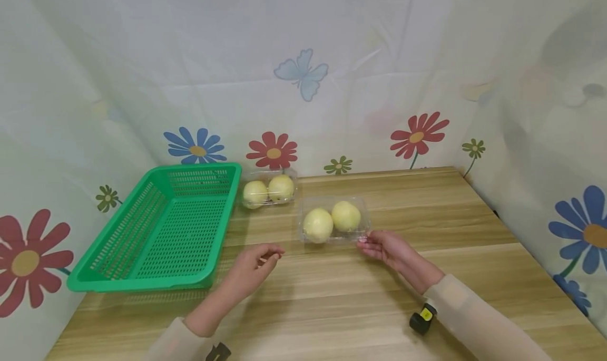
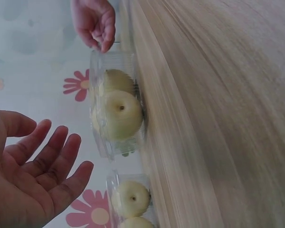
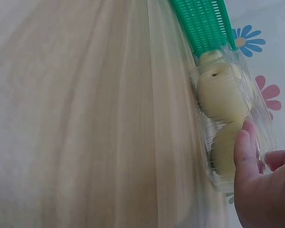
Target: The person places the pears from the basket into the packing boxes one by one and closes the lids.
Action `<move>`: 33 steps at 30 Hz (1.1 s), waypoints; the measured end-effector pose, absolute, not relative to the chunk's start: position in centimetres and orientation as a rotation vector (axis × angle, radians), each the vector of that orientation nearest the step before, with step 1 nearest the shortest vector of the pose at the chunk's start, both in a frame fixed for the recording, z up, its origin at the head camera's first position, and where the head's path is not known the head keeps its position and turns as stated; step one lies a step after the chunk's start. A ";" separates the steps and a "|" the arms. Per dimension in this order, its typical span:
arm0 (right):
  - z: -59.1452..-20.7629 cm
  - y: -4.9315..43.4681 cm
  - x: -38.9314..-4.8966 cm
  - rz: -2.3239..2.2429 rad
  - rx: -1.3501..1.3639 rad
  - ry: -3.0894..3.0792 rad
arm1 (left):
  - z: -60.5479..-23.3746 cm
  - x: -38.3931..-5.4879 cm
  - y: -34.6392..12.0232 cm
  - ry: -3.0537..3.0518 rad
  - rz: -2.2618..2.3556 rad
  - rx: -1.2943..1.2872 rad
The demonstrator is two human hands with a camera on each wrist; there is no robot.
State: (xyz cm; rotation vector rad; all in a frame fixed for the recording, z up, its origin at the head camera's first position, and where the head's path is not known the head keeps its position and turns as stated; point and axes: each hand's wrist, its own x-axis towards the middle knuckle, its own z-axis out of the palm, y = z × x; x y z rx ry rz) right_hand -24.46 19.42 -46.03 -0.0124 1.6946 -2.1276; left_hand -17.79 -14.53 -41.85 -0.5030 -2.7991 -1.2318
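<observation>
A clear plastic fruit box stands mid-table, with two round, pale yellow fruits inside that look like pears. At its near right corner my right hand pinches the edge between thumb and fingers; the right wrist view shows the same hand at the box's end. To the left of that box and nearer to me, my left hand hovers over the table with loosely bent fingers, holding nothing. The left wrist view shows this hand palm up, apart from the boxes.
A green plastic basket with slotted sides takes up the table's left part. Touching or close to its right side at the back is a second clear box of similar fruits. Flower-printed cloth hangs behind the wooden table.
</observation>
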 end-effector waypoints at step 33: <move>-45.8 18.3 -28.3 -2.205 0.115 1.713 | -42.6 -17.9 -14.3 -2.839 -1.163 -0.631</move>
